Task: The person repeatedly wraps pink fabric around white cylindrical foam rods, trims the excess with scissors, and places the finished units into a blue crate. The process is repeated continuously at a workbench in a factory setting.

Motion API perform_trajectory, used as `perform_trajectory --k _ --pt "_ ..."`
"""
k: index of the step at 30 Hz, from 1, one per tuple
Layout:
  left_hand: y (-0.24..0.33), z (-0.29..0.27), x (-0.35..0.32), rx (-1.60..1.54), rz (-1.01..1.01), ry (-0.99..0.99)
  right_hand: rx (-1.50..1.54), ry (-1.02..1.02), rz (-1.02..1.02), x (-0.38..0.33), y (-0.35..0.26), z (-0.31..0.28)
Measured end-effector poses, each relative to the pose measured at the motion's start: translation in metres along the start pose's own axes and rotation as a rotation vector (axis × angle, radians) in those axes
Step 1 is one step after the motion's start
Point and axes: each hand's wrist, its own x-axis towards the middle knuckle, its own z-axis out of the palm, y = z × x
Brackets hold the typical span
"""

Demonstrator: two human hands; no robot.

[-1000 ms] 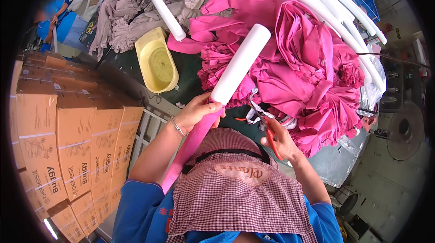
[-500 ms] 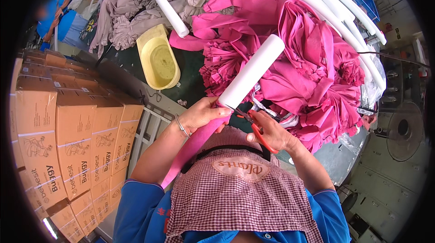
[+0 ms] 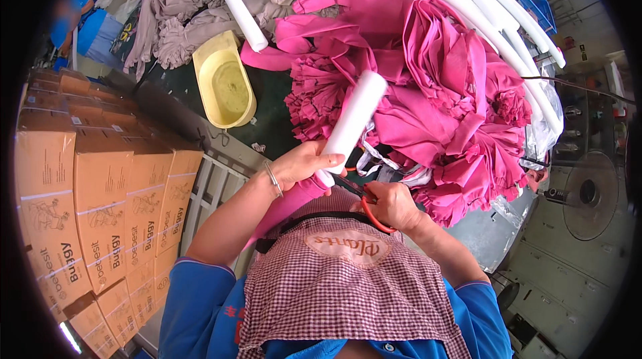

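My left hand (image 3: 302,163) is closed around the lower end of a white foam tube (image 3: 356,118), its thumb across it. The tube tilts up and to the right. Below that hand a pink fabric sleeve (image 3: 289,206) runs down toward my left forearm, with a bit of white foam showing at its upper mouth. My right hand (image 3: 396,206) grips scissors (image 3: 374,220) with orange-red handles. Their dark blades point at the spot where the foam and the sleeve meet; the tips are hidden there. Beyond my hands lies a heap of pink fabric sleeves (image 3: 428,84).
A yellow plastic tub (image 3: 249,95) stands on the dark green table. Grey fabric (image 3: 180,31) and another foam tube (image 3: 237,4) lie behind it. More white tubes (image 3: 481,14) lie at the far right. Stacked cartons (image 3: 103,205) rise on the left; a fan (image 3: 592,195) stands right. Someone works far left.
The upper white tube has shifted down and left and stands steeper. A white foam end now shows at the sleeve's mouth. My right hand has turned, its fingers closing round the scissors' handles.
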Motion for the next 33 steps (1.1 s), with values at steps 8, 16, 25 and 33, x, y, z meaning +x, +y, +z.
perform_trajectory --k 8,16,25,33 --pt "-0.011 -0.015 -0.016 -0.021 0.285 0.298 -0.308 0.008 0.166 -0.013 0.089 0.025" --pt "-0.001 0.04 -0.04 0.214 1.198 0.959 1.14 -0.282 0.101 0.08 -0.029 0.055" --pt "-0.205 -0.025 -0.251 -1.338 1.362 1.975 0.788 -0.403 -0.505 0.11 -0.125 0.099" --pt "-0.48 0.12 -0.322 -2.115 1.029 2.581 1.102 -0.446 -0.435 0.174 -0.184 0.092"
